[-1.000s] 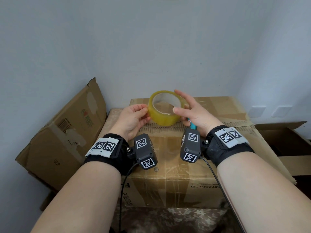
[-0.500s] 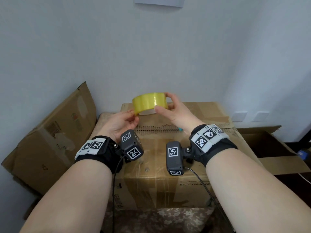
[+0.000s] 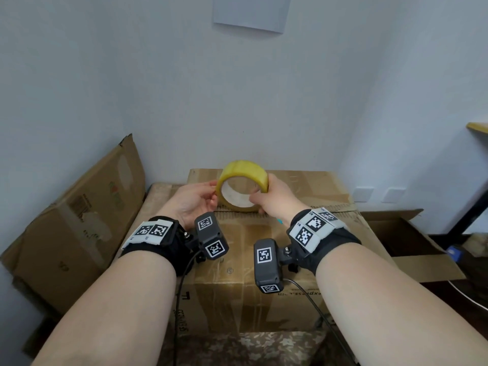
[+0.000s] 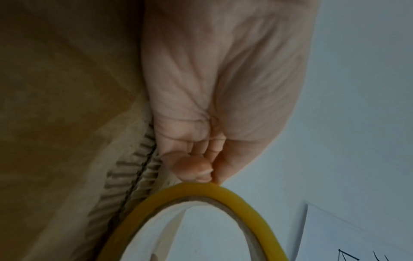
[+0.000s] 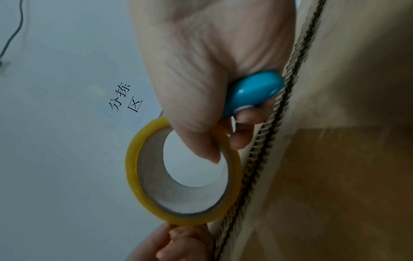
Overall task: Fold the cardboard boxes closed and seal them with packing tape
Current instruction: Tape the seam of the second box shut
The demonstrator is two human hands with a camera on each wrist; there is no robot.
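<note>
Both hands are up at the yellowish roll of clear packing tape (image 3: pixel 241 186), which is held on edge just above the top of the big brown cardboard box (image 3: pixel 264 260) in front of the person. Her right hand (image 3: pixel 274 199) grips the roll, thumb hooked inside the pale core and fingers wrapped round the outside; the right wrist view shows the same hand also clamping a small teal plastic tool (image 5: pixel 252 92) against the palm, probably a cutter, though its blade is not visible. Her left hand (image 3: pixel 195 202) has its fingertips (image 4: pixel 196 169) bunched against the outer rim of the roll, which looks to me like picking for the loose end of the tape.

As for progress: the box's top flaps appear folded down, with a ragged corrugated edge (image 3: pixel 285 210) running across the top under the roll. I see no strip pulled free from the roll, so I judge the sealing of this box not yet begun. Old glossy tape does show on its front face. Still left: finding the end, drawing a strip along the seam, cutting it. An open brown carton (image 3: pixel 412 241) at the right also waits to be closed, and a flattened one (image 3: pixel 79 220) leans against the wall at the left.
</note>
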